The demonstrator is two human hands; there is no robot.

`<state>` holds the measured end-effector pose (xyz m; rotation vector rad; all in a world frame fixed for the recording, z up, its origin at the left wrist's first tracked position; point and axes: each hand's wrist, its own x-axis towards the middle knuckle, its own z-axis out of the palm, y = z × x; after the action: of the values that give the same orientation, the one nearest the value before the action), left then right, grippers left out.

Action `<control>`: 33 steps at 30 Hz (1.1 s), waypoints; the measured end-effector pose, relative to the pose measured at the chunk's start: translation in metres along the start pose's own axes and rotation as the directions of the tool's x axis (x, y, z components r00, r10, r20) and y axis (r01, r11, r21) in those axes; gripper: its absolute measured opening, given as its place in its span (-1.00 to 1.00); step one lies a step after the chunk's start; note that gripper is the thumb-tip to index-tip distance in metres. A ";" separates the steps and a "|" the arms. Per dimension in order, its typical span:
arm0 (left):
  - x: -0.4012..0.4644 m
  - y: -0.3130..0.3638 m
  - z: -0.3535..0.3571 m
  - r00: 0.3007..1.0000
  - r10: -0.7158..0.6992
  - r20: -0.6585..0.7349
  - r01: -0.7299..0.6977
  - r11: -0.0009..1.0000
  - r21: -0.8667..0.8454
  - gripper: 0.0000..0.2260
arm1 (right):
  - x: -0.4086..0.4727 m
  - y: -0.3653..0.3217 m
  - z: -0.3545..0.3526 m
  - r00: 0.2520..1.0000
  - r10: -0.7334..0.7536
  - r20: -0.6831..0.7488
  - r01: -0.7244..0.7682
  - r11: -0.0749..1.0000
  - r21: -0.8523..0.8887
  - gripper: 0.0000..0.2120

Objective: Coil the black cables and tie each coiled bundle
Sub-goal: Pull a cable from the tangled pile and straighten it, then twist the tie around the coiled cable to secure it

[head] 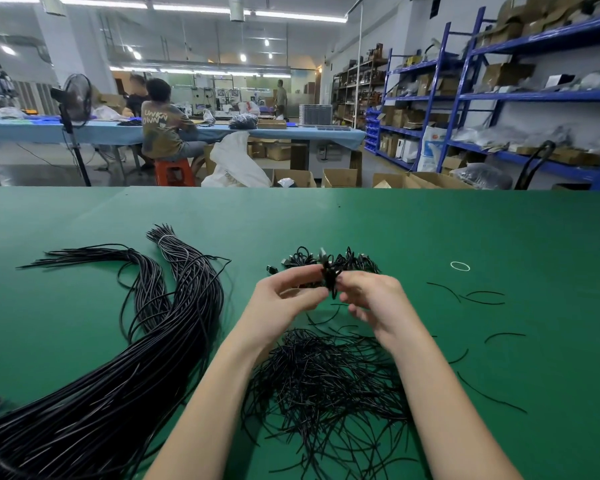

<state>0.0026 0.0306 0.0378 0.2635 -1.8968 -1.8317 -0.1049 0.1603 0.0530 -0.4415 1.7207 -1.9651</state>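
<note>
Above the green table [430,230], both hands meet on a small coiled black cable bundle [329,277]. My left hand [284,299] pinches its left side with thumb and fingertips. My right hand [371,299] grips its right side, fingers curled around a thin black tie at the coil. Just behind the hands lies a pile of coiled bundles [326,261] with connectors showing. Long uncoiled black cables [118,375] sweep across the left of the table. A heap of short black ties [323,386] lies between my forearms.
Loose ties [482,297] are scattered on the right of the table, and a white rubber band [460,266] lies beyond them. Past the far table edge are cardboard boxes, blue shelving on the right, and seated people at another table.
</note>
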 end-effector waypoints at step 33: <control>0.001 -0.003 -0.004 0.993 -0.017 -0.113 0.019 1.000 0.015 -0.91 | -0.001 0.002 0.000 0.986 -0.052 0.158 0.094 0.958 -0.272 -0.94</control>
<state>0.0033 0.0266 0.0349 0.3824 -1.8374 -1.7754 -0.1040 0.1610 0.0509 -0.7424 1.9134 -1.6929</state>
